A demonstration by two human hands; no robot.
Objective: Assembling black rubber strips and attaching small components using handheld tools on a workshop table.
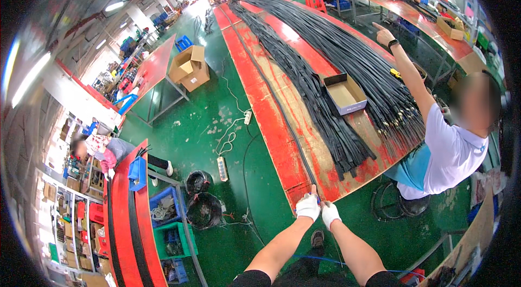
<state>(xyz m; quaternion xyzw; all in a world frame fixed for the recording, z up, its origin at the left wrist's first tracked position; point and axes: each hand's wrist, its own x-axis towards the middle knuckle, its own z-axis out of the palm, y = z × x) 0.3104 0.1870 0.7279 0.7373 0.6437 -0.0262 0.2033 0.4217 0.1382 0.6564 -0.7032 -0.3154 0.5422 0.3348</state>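
My left hand (308,206), in a white glove, is closed at the near left end of a long red table (255,83). Its fingers grip the near end of a long thin black tube (290,132) that runs up the table's left side. Beside it, almost touching, my right hand (329,214) is closed too, also gloved in white. What its fingers pinch is too small to make out. A thin dark line hangs below the right hand. To the right lie a bundle of flat black sleeves (320,116) and a bundle of black cables (374,86).
A shallow open box (344,93) sits across the bundles. At right, a person in a white shirt (456,157) stretches an arm over the table. Black buckets (204,210), a power strip (222,168) and a carton (190,69) occupy the green floor. Another worker (111,151) bends over a red bench.
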